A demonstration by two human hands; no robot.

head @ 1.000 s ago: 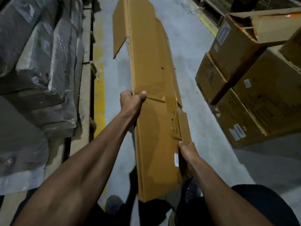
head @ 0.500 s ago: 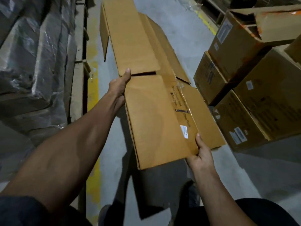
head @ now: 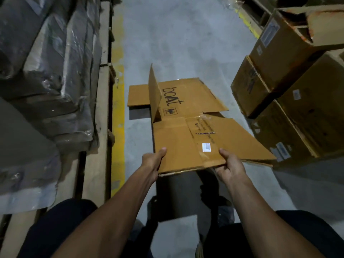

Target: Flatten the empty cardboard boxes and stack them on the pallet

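I held the flattened cardboard box (head: 186, 131) by its near edge. My left hand (head: 151, 162) gripped the left corner, thumb on top; my right hand (head: 229, 167) pinched the edge beside the white label (head: 206, 147). The sheet stretched away from both hands over the floor (head: 167, 43), one flap (head: 154, 94) standing up beyond my left hand.

Both bare arms reach forward; left hand (head: 151, 162) and right hand (head: 230, 165) each pinch the box's (head: 186, 131) near edge, thumbs on top.
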